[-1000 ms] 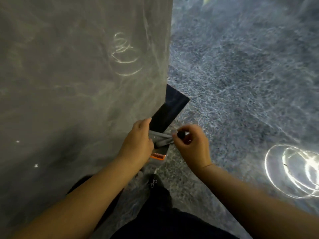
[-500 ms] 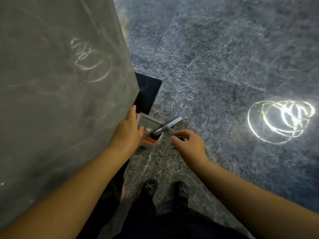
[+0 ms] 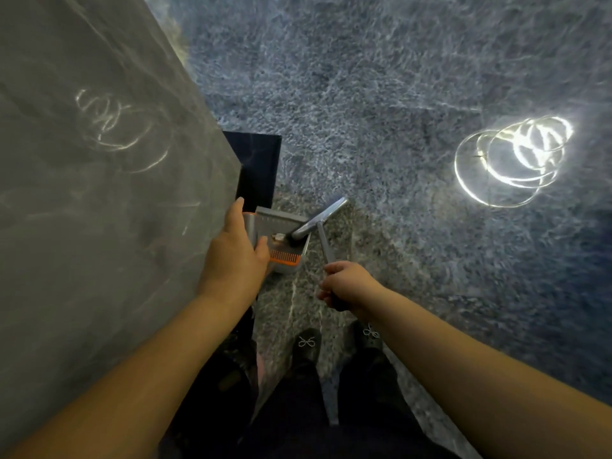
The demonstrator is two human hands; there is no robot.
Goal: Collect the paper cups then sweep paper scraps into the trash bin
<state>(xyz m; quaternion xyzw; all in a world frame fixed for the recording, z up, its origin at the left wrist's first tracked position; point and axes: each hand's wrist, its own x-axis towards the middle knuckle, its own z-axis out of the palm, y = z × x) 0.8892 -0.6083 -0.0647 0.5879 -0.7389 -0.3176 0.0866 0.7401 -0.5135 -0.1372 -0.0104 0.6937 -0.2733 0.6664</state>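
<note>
Sweeping stage: judging by the tools in hand, the task sits in its second half, with scraps being gathered or carried.
Left hand: curled round the back of the grey dustpan, holding it just off the near corner of the table.
Right hand: closed round the thin handle of the small brush, whose head rests in the pan.
Scraps: one small pale bit lies in the pan; others cannot be made out.
Paper cups: none in view, perhaps already collected.
Trash bin: a dark container beside the table corner may be it; emptying looks still to do.
</note>
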